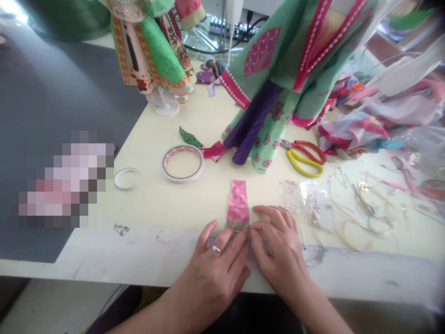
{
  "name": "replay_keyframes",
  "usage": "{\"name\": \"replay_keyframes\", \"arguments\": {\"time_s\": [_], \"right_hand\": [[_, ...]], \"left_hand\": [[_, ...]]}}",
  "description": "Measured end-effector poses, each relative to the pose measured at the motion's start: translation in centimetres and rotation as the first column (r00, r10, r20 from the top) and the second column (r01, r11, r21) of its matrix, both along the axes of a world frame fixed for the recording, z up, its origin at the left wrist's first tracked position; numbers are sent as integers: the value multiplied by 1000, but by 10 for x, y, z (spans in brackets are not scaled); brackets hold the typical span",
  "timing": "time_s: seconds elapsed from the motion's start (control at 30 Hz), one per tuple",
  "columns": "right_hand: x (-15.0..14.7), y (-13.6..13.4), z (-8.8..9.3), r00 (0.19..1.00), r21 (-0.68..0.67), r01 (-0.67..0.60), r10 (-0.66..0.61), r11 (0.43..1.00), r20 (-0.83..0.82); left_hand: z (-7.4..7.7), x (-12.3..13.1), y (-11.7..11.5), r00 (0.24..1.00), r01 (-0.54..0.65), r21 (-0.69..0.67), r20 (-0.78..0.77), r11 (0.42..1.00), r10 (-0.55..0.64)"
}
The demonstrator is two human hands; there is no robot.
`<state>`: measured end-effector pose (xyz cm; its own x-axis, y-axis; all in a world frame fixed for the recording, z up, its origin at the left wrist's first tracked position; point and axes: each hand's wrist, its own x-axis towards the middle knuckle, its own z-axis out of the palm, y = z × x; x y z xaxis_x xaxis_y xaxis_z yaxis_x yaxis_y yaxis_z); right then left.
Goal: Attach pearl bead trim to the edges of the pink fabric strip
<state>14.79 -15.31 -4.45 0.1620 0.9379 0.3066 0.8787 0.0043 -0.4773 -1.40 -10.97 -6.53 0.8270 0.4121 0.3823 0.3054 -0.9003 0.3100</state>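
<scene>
A pink patterned fabric piece point(238, 202) with a green lower border lies flat on the table, wider at the end closest to me. My left hand point(222, 264), a ring on one finger, rests over that lower edge. Its fingers are stretched out, and the tips press the cloth down. My right hand point(278, 241) pinches the lower right corner between thumb and forefinger, its other fingers loosely bent. Any tiny item in that pinch is too small to make out. Part of a clear ruler point(347, 251) shows along the table beyond my right hand.
Ahead stand a green doll-sized outfit point(274, 83) and another dressed figure point(156, 55). Tape rolls point(182, 178) point(127, 179) lie left; red-and-yellow-handled pliers point(306, 158), bead packets point(306, 199) and heaped fabric scraps point(378, 120) lie right. A blurred-out object point(66, 181) sits on a dark mat point(52, 93).
</scene>
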Motion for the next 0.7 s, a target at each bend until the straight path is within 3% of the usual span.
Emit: {"name": "replay_keyframes", "arguments": {"time_s": [0.7], "right_hand": [[11, -16, -5, 995, 49, -96, 97, 994, -1]], "left_hand": [[2, -1, 2, 1000, 6, 14, -14, 1000, -6]]}}
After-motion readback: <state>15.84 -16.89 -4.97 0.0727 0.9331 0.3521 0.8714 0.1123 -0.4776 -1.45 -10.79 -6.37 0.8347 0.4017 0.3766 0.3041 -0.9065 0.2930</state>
